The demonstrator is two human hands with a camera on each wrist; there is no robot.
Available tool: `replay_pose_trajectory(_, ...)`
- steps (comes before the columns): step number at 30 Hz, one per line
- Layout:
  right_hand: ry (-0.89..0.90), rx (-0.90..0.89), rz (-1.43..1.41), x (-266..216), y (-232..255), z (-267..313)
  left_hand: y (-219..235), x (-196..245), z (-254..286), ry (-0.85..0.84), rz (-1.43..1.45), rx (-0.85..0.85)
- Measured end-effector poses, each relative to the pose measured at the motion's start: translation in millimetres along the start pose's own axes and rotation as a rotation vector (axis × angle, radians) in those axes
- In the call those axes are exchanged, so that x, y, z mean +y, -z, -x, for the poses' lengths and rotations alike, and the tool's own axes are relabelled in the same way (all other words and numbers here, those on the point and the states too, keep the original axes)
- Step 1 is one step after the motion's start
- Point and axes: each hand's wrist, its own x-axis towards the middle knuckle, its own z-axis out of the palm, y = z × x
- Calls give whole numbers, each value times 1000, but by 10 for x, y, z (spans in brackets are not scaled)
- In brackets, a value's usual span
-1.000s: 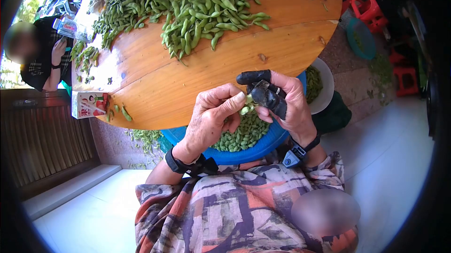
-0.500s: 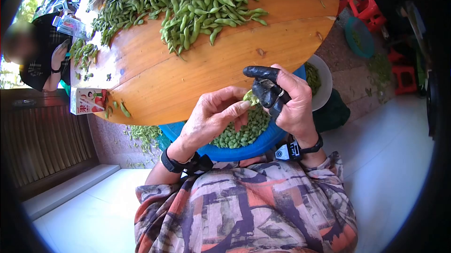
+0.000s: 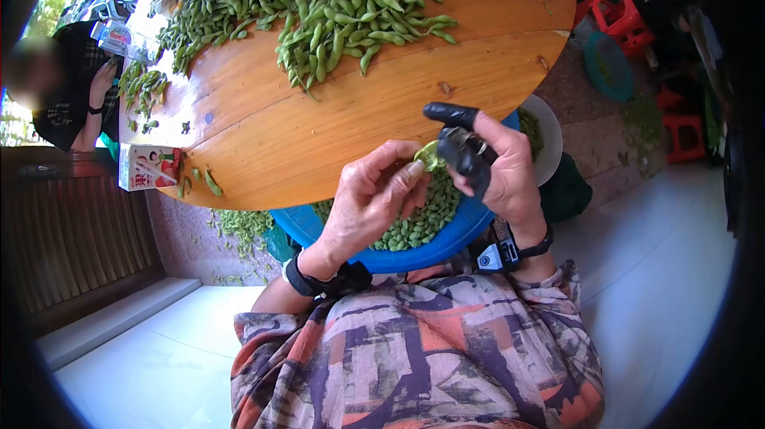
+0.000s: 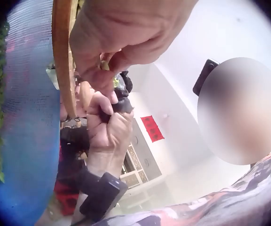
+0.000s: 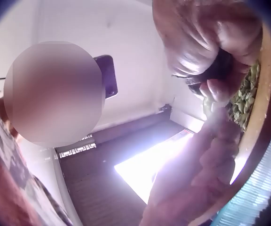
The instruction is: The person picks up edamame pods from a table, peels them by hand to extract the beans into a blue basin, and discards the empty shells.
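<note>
Surface lies beyond left fingers pinching pod; right fingers' hold unclear; slackening could drop pod outside basin below.

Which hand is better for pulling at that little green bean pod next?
Probably the right hand: its black finger covers may protect it, and they sit close to the little green bean pod. The bare left hand pinches that pod, so it could do the holding.

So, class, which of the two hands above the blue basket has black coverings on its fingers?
The right hand: black covers wrap several of its fingers, whereas the left hand, pinching the green pod, shows bare fingers.
</note>
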Motion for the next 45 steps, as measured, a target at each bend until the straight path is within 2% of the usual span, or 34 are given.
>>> replay_pose_trajectory(1, -79, -49, -11, -9, -5, 4, 8, -40, 1, -64, -170, 26)
replay_pose_trajectory(2, 47, -48, 108, -24, -37, -6, 17, -69, -2, -127, -340, 51)
replay_pose_trajectory(3, 46, -45, 108, -19, -41, -10, 28, -82, -7, -125, -340, 49)
replay_pose_trajectory(6, 253, -47, 377, 44, -23, -31, 65, -80, -18, -63, -181, 10)
replay_pose_trajectory(7, 252, -48, 376, 27, -5, -30, 74, -53, -21, 16, -56, -20)
replay_pose_trajectory(8, 198, -93, 342, -9, 15, -31, 84, -33, -25, 95, 68, -50)
replay_pose_trajectory(11, 82, -149, 235, -12, 64, -40, 110, -24, -37, 136, 119, -113)
replay_pose_trajectory(12, 19, -158, 162, -7, 77, -41, 105, -26, -39, 137, 120, -113)
replay_pose_trajectory(16, -59, -144, 159, -44, 103, -44, 48, -6, -46, 131, 229, -95)
replay_pose_trajectory(18, 127, -113, 247, -22, 98, -43, 62, -13, -48, 121, 250, -84)
replay_pose_trajectory(19, 127, -114, 246, 11, 81, -47, 100, -41, -57, 93, 213, -132)
replay_pose_trajectory(21, 372, -107, 328, 82, 32, -58, 120, -74, -54, 64, 176, -179)
replay_pose_trajectory(24, 298, -120, 311, 45, 47, -34, 109, -122, -46, 49, 246, -176)
replay_pose_trajectory(26, 272, -110, 296, -9, 88, -7, 132, -177, -53, 18, 255, -246)
replay_pose_trajectory(27, 100, -101, 223, -41, 146, 40, 123, -165, -33, 17, 253, -246)
replay_pose_trajectory(28, -70, -94, 149, -66, 216, 88, 113, -139, -3, 40, 122, -241)
replay_pose_trajectory(29, -117, -63, -23, -82, 307, 149, 112, -102, 10, 61, -9, -233)
replay_pose_trajectory(30, -121, 32, -23, -84, 391, 211, 156, -46, 19, 117, -112, -318)
replay_pose_trajectory(31, -117, 115, 81, -87, 535, 284, 197, 62, 11, 109, -119, -310)
replay_pose_trajectory(32, -259, 183, -153, -26, 789, 342, 224, 212, -13, 75, -319, -376)
replay_pose_trajectory(33, -227, 317, -51, 120, 982, 404, 228, 346, -40, 44, -520, -438)
replay_pose_trajectory(34, -86, 261, 378, 50, 1078, 395, 210, 450, -64, -31, -547, -274)
replay_pose_trajectory(35, -78, 359, 590, 183, 1226, 406, 280, 495, -166, -147, -770, -143)
replay_pose_trajectory(37, -37, 377, 1022, 226, 1459, 470, 379, 670, -401, -324, -1141, 83)
replay_pose_trajectory(38, -29, 377, 1021, 214, 1459, 463, 422, 698, -521, -329, -1144, 88)
replay_pose_trajectory(40, -208, 533, 1045, 157, 1412, 404, 530, 665, -732, -478, -1437, 206)
replay_pose_trajectory(44, -133, 625, 1087, 198, 1345, 302, 542, 579, -933, -469, -1570, 239)
replay_pose_trajectory(45, -20, 608, 984, 221, 1319, 267, 545, 580, -937, -468, -1572, 238)
